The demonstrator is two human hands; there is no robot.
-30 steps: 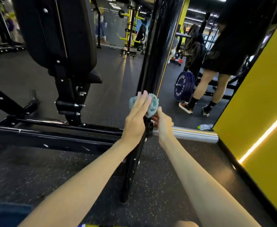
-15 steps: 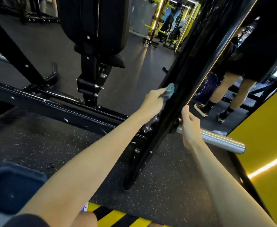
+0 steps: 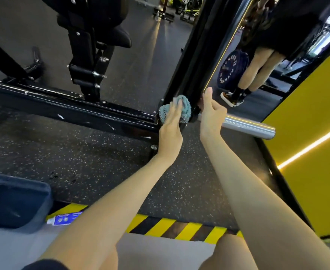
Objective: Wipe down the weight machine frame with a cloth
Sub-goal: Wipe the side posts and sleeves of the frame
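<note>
both hands met at the picture's centre. the left hand (image 3: 170,127), fingers straight, pressed the bunched teal cloth (image 3: 185,106) against the foot of the black upright (image 3: 197,61), where the base beam (image 3: 72,109) met it. just right, the right hand (image 3: 211,114) had curled fingers, thumb raised along the upright; whether it gripped the chrome peg (image 3: 248,126) could not be told. beyond the cloth the upright's long axis ran toward the upper right, likely the wiping line.

cloth (image 3: 186,106): teal, bunched, pressed against the post's foot, just left of the chrome bar (image 3: 248,126) | frame (image 3: 203,55): glossy black, slanted post rising above the bar, scuffed base rail running left
</note>
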